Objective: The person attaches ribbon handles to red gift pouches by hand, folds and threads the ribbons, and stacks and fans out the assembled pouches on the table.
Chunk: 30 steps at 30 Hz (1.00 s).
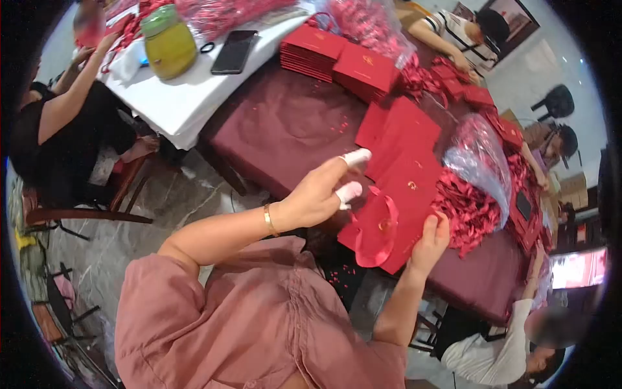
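Note:
A red paper bag (392, 243) with a pink-red ribbon loop (368, 262) on its front is in my right hand (431, 245), thumb pressed over its right edge. To the left of the bag, my left hand (321, 193) is raised with its fingers apart and nothing between them; white coverings wrap two of its fingertips. Flat red bags (411, 136) lie overlapped on the dark red tablecloth, just beyond the held bag. Further back stand two neat stacks of red bags (367, 67). Right of the bags, a heap of red ribbons (461, 217) spills from a clear plastic bag (479, 152).
A white-covered table (175, 107) at the upper left carries a green-lidded jar (170, 47) and a black phone (234, 52). People sit at the left, upper right, right and lower right. A wooden chair (91, 212) stands at the left.

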{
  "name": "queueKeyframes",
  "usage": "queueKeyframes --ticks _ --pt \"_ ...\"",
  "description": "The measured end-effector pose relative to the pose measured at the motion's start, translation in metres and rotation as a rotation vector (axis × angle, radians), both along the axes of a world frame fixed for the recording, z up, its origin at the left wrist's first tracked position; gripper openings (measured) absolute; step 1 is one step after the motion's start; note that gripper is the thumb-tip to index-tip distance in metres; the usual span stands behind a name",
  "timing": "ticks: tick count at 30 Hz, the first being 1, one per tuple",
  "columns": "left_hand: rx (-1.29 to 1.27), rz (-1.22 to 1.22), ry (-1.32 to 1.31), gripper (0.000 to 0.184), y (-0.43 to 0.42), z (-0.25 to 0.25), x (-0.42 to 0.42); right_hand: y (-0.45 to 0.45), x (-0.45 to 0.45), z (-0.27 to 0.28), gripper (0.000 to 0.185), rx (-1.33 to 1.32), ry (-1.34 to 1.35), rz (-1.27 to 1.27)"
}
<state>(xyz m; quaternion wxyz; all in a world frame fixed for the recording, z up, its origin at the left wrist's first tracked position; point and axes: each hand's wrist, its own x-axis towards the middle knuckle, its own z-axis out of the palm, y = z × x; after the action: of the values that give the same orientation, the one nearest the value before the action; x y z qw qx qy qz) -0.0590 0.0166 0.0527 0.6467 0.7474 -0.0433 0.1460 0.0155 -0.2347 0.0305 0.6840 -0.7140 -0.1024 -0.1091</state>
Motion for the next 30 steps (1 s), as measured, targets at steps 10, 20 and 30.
queueKeyframes --ticks 10,20,30 --pt "0.241 0.193 -0.099 0.026 -0.018 -0.03 0.009 0.013 -0.012 -0.009 0.012 -0.038 0.038 0.036" --pt "0.063 0.465 -0.074 0.026 0.065 -0.017 0.03 0.036 -0.025 0.047 0.02 -0.342 -0.702 -0.246" --pt "0.461 0.522 -0.089 0.045 0.094 -0.047 0.019 0.051 -0.013 -0.001 0.021 -0.663 -0.562 0.153"
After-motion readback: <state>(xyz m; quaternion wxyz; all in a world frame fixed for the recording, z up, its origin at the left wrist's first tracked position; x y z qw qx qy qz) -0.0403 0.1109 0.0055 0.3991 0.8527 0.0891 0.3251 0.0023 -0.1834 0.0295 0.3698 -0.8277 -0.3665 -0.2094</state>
